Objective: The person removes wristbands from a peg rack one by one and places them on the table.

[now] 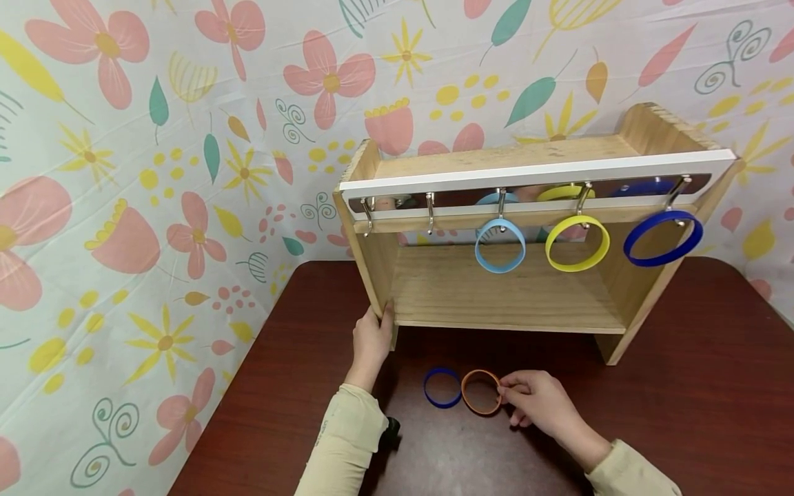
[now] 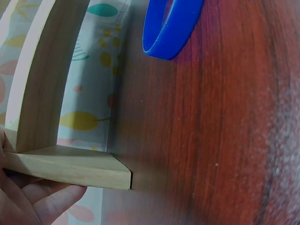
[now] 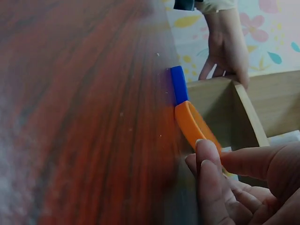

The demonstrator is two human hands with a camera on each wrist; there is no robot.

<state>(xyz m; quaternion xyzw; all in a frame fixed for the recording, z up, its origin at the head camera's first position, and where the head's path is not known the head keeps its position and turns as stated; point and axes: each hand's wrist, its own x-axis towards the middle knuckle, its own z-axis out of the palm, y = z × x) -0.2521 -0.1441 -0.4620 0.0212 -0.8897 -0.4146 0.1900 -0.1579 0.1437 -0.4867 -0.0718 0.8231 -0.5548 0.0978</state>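
Note:
My right hand point(image 1: 546, 405) pinches the right edge of an orange wristband point(image 1: 474, 411) just over the table; in the right wrist view the orange band point(image 3: 190, 126) is tilted, thumb and fingers on its rim. Beside its left edge lies a dark blue wristband point(image 1: 428, 396) on the table. With my left hand point(image 1: 370, 341) I grip the lower left side of a wooden shelf rack point(image 1: 509, 325). In the left wrist view, fingers point(image 2: 58, 201) press under the rack's side board point(image 2: 84, 171). Light blue point(image 1: 478, 255), yellow point(image 1: 577, 266) and dark blue point(image 1: 660, 260) wristbands hang from hooks on the rack.
Two hooks at the left of the rail, a far-left hook point(image 1: 369, 219) and another hook point(image 1: 431, 215), carry no band. The rack stands on a dark red-brown table point(image 1: 279, 413). A flower-patterned cloth point(image 1: 186, 138) hangs behind and to the left.

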